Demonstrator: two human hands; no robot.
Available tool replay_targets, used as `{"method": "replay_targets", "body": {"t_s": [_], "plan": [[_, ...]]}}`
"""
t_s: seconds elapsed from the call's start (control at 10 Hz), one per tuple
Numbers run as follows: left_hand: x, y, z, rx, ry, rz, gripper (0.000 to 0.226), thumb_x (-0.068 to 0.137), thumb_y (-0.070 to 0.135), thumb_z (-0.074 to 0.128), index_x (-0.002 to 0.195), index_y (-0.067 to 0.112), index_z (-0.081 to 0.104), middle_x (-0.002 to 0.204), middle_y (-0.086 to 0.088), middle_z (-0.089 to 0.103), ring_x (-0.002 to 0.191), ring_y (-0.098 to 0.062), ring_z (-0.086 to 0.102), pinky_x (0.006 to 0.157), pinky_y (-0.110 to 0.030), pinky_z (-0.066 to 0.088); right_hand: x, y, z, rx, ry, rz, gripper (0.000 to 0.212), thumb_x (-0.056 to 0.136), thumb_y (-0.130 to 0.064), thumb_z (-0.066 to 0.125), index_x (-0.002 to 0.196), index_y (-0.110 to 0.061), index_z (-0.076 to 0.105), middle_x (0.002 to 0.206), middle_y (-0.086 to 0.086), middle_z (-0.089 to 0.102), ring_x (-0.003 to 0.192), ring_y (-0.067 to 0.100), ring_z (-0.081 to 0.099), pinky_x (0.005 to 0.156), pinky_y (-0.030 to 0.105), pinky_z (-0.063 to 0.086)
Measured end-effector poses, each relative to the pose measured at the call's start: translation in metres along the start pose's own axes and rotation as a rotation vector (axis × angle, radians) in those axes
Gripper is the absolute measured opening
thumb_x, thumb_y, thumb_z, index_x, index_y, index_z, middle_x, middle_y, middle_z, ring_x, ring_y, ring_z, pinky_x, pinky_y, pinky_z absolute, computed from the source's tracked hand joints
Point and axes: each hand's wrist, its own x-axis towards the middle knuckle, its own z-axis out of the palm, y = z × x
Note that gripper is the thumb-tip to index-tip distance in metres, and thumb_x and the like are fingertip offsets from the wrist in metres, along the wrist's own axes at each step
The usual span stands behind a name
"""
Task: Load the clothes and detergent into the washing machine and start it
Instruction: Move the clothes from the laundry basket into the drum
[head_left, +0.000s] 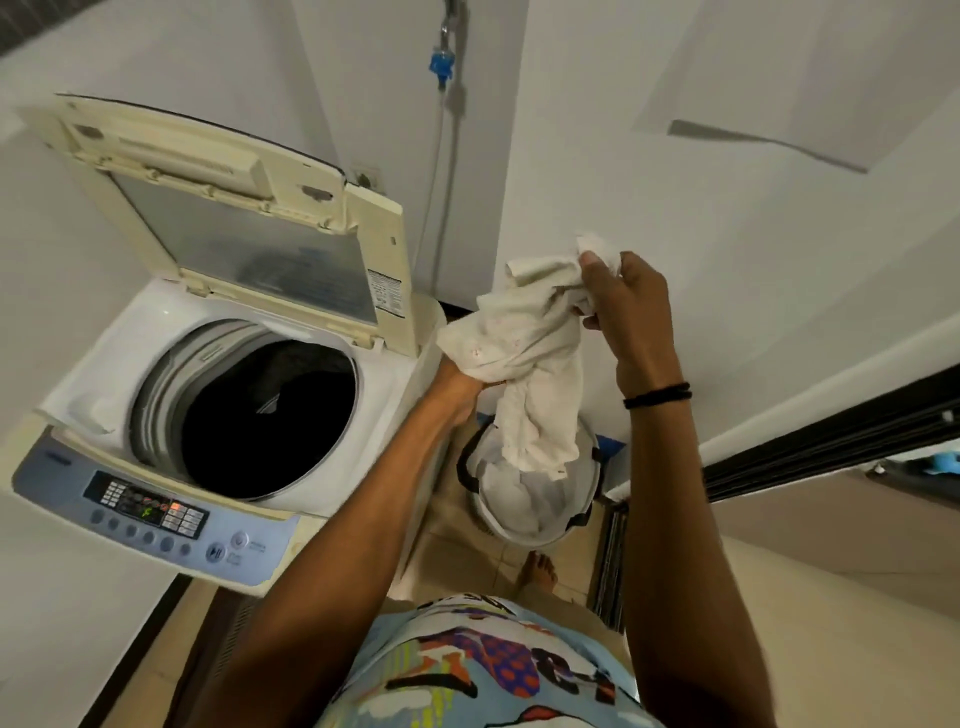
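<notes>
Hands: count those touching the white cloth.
2. The right hand pinches the cloth at its top; the left hand meets its lower fold beside the washer, fingers hidden.

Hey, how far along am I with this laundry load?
Done: the lid is up, the control panel is lit, and dark laundry seems to lie in the drum. In hand: your right hand grips a white garment above the basket, your left hand under it, fingers hidden. Left: the whites in the basket, detergent (none in view), closing the lid, starting.
</notes>
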Motion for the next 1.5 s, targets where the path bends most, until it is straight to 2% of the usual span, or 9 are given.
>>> {"method": "replay_targets", "body": {"t_s": [0.1,0.2,0.3,0.5,0.7,0.9,1.0,1.1,1.5], "plan": [[-0.01,0.036,-0.027,-0.23,-0.04,0.062,0.027,0.094,-0.004,0.056,0.12,0.0,0.053,0.102,-0.018,0.064,0.089,-0.024,0.07,0.071,-0.032,0.059,0.001,0.012,0.023,-0.173,-0.117,0.063,0.056,0.079,-0.062,0.061,0.109,-0.016,0.055,0.105,0.002,0.061,0.092,0.019,0.061,0.078,0.043,0.055],[-0.026,0.079,-0.077,-0.366,-0.079,0.096,0.024,0.098,0.02,0.052,0.111,0.002,0.062,0.105,-0.013,0.069,0.099,-0.027,0.065,0.082,-0.039,0.055,-0.007,0.029,0.084,0.144,-0.577,0.317,0.062,0.082,-0.058,0.064,0.132,-0.027,0.043,0.129,0.006,0.058,0.108,0.023,0.062,0.077,0.043,0.055],[-0.037,0.097,-0.115,-0.312,-0.044,0.153,0.032,0.102,0.025,0.047,0.12,0.005,0.063,0.116,-0.013,0.068,0.108,-0.028,0.065,0.093,-0.042,0.054,-0.013,0.028,0.13,0.514,-0.825,0.397,0.051,0.095,-0.034,0.059,0.141,-0.026,0.04,0.139,0.013,0.054,0.116,0.032,0.06,0.086,0.053,0.053],[-0.067,0.127,-0.233,0.25,0.337,0.383,0.023,0.091,0.017,0.058,0.113,0.017,0.067,0.106,0.004,0.069,0.096,-0.01,0.065,0.083,-0.025,0.053,-0.034,-0.029,0.245,0.788,-0.801,0.28,0.042,0.097,-0.004,0.048,0.138,-0.013,0.049,0.132,0.011,0.061,0.114,0.029,0.062,0.079,0.038,0.059],[-0.072,0.105,-0.335,0.393,0.51,0.208,0.035,0.079,0.013,0.064,0.113,0.019,0.063,0.105,0.002,0.067,0.097,-0.014,0.062,0.082,-0.029,0.05,-0.04,-0.042,0.333,0.691,-0.842,0.288,0.042,0.092,0.005,0.052,0.131,-0.011,0.056,0.129,0.018,0.06,0.111,0.032,0.062,0.084,0.046,0.058],[-0.046,0.045,-0.374,0.732,0.528,-0.114,0.057,0.078,0.023,0.067,0.132,0.011,0.054,0.121,0.003,0.057,0.11,-0.017,0.057,0.09,-0.028,0.046,-0.025,0.059,0.404,0.148,-0.841,0.362,0.047,0.08,-0.017,0.075,0.126,-0.022,0.061,0.127,0.008,0.065,0.114,0.028,0.064,0.09,0.05,0.055],[-0.041,0.005,-0.378,0.847,0.484,-0.384,0.067,0.077,0.021,0.073,0.135,0.0,0.047,0.127,-0.016,0.058,0.115,-0.033,0.058,0.092,-0.038,0.051,-0.01,0.122,0.41,-0.381,-0.805,0.253,0.061,0.071,-0.033,0.072,0.126,-0.012,0.058,0.123,0.006,0.061,0.116,0.03,0.058,0.098,0.045,0.051],[-0.041,-0.013,-0.372,0.849,0.487,-0.449,0.059,0.083,0.021,0.071,0.132,-0.001,0.046,0.123,-0.019,0.059,0.11,-0.035,0.06,0.087,-0.04,0.052,-0.023,0.113,0.39,-0.425,-0.735,0.261,0.01,0.079,-0.014,0.06,0.089,-0.017,0.063,0.098,0.007,0.062,0.102,0.032,0.061,0.092,0.04,0.052],[-0.003,-0.029,-0.193,0.57,0.362,-0.103,0.018,0.087,0.027,0.07,0.102,0.017,0.071,0.09,0.002,0.071,0.088,-0.018,0.068,0.083,-0.029,0.055,0.003,0.131,0.234,0.125,-0.399,0.496,0.011,0.087,0.002,0.062,0.089,-0.007,0.068,0.074,0.008,0.069,0.057,0.014,0.064,0.053,0.021,0.052]]}}
